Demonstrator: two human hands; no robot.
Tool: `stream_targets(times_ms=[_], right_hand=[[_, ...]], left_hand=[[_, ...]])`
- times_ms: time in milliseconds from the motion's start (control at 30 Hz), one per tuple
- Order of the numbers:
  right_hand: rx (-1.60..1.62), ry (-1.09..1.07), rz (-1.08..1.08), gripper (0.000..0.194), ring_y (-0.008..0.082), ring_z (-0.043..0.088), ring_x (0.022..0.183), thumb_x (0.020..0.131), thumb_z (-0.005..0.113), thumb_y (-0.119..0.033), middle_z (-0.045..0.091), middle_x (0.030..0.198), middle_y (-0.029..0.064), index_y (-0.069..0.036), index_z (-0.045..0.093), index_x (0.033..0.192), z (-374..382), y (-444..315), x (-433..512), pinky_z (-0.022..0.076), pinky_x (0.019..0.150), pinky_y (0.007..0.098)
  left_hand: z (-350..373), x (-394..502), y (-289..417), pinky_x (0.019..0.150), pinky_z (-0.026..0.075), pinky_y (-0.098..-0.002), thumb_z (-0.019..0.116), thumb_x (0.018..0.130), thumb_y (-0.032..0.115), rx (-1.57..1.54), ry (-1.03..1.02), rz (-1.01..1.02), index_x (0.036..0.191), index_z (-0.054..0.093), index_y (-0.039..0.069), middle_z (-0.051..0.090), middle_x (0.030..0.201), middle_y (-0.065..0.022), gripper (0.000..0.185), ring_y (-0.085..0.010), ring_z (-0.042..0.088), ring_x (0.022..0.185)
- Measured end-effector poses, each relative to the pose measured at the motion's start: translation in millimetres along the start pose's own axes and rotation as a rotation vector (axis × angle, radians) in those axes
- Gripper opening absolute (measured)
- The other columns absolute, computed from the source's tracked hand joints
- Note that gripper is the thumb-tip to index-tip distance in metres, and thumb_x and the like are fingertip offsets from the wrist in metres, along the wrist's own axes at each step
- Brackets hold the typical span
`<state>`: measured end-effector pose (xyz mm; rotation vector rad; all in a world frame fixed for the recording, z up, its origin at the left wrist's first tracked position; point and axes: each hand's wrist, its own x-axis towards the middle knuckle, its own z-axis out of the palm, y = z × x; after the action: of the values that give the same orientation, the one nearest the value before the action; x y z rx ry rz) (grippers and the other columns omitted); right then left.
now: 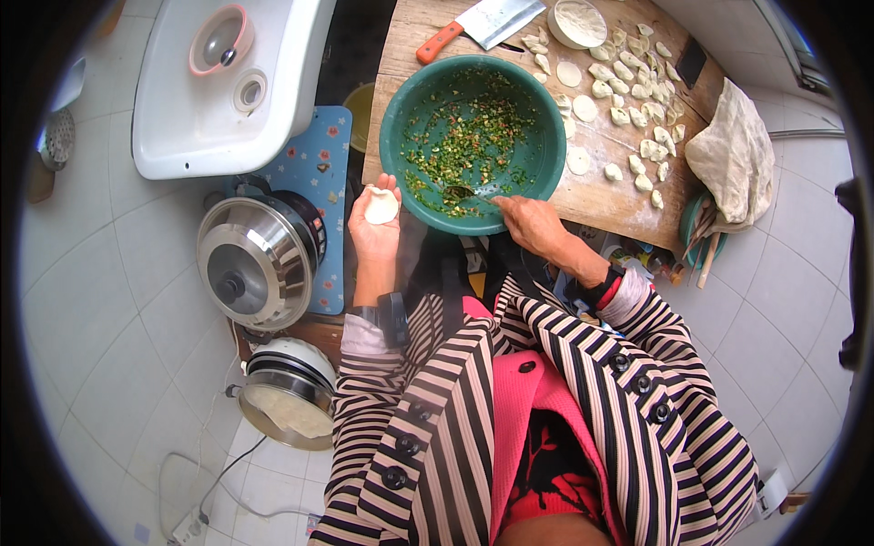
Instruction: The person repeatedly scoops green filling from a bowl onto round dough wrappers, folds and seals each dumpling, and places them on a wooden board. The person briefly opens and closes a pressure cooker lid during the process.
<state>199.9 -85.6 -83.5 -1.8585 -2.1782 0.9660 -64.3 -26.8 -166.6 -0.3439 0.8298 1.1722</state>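
On the palm of my left hand [374,235] rests a round dumpling wrapper [382,207], just left of a green plastic basin [390,157]. Chopped green filling with small pinkish bits [471,130] covers the basin's bottom. My right hand [531,224] reaches over the near rim and grips a metal spoon [486,198], whose bowl lies in the filling. Flat round wrappers [578,161] lie on the floured wooden board right of the basin. Farther right, many folded dumplings [620,117] are spread out, some close together.
A cleaver [502,20] and a bowl of flour [578,24] stand behind the basin on the wooden board [628,211]. A cloth [734,153] hangs at the right corner. To the left are a white sink [273,143], a lidded steel pot [256,266] and a pan holding dough [287,409].
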Motion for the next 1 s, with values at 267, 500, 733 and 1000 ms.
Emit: stream_targets(times_ms=[267,500,733,1000], right_hand=[[0.654,-0.184,0.317,0.023,0.0189,0.05,0.053,0.088,0.047,-0.012,0.053,0.059,0.0089,0.001,0.062,0.099,8,-9,10,0.0402,0.05,0.0321],[1.214,-0.309,0.565,0.024,0.0025,0.034,0.05,0.091,0.048,-0.015,0.045,0.064,-0.0072,-0.004,0.062,0.106,9,-8,29,0.0251,0.044,0.019],[1.153,-0.186,0.494,0.031,0.0,0.034,0.052,0.094,0.05,-0.02,0.045,0.065,-0.0084,-0.004,0.058,0.118,-16,-14,33,0.0233,0.045,0.0159],[0.218,0.281,-0.041,0.031,0.0192,0.052,0.062,0.085,0.056,-0.004,0.051,0.07,0.0072,-0.006,0.057,0.117,-40,-47,17,0.0421,0.054,0.0327]], left_hand=[[0,-1,-2,0.093,0.047,-0.0419,0.054,0.087,0.011,0.017,0.003,0.018,0.097,0.058,0.001,0.06,0.111,-0.0173,0.014,-0.0302,0.056,0.11],[5,-5,1,0.093,0.048,-0.0395,0.056,0.088,0.011,0.016,-0.023,0.051,0.1,0.055,-0.001,0.059,0.114,-0.0165,0.016,-0.0283,0.054,0.113],[37,-16,-2,0.092,0.047,-0.0364,0.054,0.093,0.025,0.277,-0.053,0.108,0.118,0.049,-0.001,0.056,0.117,-0.0159,0.037,-0.0275,0.053,0.112],[81,-12,-36,0.097,0.043,-0.0462,0.038,0.098,0.03,-0.057,-0.14,-0.169,0.127,0.04,-0.003,0.049,0.126,-0.0204,0.044,-0.0326,0.047,0.119]])
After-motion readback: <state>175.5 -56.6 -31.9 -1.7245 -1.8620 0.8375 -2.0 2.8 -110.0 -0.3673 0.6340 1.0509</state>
